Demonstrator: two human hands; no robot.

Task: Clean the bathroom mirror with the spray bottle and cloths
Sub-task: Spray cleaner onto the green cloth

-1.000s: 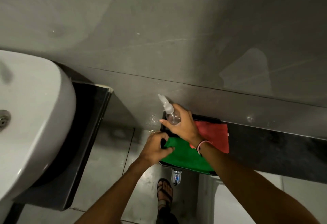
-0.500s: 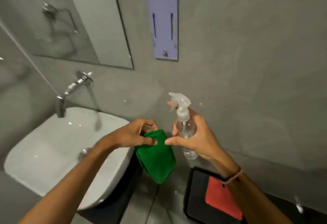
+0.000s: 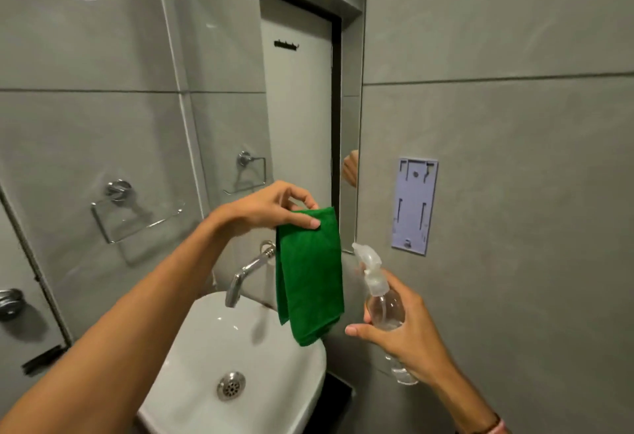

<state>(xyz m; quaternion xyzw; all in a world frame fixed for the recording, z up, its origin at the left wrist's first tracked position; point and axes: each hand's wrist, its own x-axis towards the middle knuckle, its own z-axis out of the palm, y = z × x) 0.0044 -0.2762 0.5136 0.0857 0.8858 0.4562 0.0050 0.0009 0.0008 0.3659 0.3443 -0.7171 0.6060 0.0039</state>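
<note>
Fingers [image 3: 302, 219] of the left hand [image 3: 264, 209] pinch the limp cloth [image 3: 308, 276] (top edge); right hand [image 3: 406, 334] grips the light, slippery bottle [image 3: 382, 303].

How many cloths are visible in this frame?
1. A green cloth hangs folded from the left hand, above the sink and beside the spray bottle in the right hand. Any other cloth lies outside the view.

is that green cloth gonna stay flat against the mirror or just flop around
Probably floppy: the green cloth hangs limp and folded from the left hand, pinched only at its top edge. It looks light and soft, so it likely needs a flat palm pressing it.
</note>
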